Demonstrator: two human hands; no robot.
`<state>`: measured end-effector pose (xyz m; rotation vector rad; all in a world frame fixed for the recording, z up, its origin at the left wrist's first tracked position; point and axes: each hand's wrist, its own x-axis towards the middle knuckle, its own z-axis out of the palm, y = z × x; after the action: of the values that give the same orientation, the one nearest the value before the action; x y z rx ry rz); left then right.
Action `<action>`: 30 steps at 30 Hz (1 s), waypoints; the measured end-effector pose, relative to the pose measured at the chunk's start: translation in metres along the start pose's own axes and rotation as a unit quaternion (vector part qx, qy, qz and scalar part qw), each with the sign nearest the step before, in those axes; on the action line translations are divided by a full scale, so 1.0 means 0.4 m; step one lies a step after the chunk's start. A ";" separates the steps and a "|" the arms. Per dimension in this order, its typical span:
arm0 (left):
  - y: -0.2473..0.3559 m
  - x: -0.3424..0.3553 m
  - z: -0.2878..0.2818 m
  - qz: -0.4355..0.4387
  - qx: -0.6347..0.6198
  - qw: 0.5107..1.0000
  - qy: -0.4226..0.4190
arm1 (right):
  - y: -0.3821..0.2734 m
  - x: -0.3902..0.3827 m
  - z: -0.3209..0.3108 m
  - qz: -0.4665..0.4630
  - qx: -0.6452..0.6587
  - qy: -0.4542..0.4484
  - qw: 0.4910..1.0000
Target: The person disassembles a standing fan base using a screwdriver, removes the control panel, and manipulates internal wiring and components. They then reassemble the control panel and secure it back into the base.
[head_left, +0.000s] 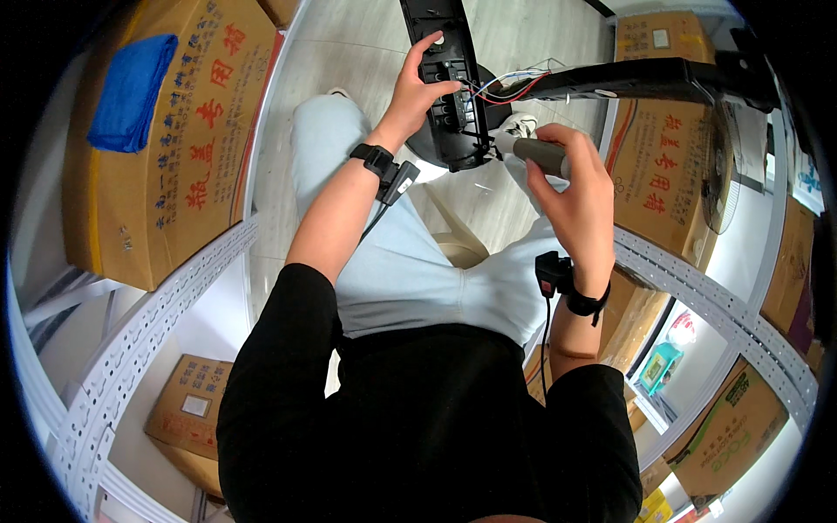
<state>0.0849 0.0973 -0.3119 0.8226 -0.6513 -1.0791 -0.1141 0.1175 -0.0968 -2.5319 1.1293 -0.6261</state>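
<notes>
1. Black panel, long and narrow, held out past the knees above the pale floor; back side turned up, open, with a small circuit part and red, white and dark wires trailing off to the right toward a black fan stand.
2. Nearest: right hand closed round a grey-handled screwdriver, tip aimed left at the lower end of the panel, apparently at or just beside a screw point; contact too small to tell.
3. Further out: left hand clamped on the panel's left edge, thumb over the top, fingers pressed onto the inner parts.
4. Judged stage: midway, cover already off or not yet on, wiring exposed, screw work in hand; closing up not done.
5. Around: cardboard box with a blue cloth at left, more boxes at right.
</notes>
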 end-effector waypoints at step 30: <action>0.000 0.002 0.004 0.008 0.002 1.000 0.009 | 0.007 -0.020 -0.020 0.041 0.040 -0.045 0.997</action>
<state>0.0840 0.0960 -0.3108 0.8284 -0.6445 -1.0544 -0.1247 0.1210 -0.0931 -2.4065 1.1474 -0.5215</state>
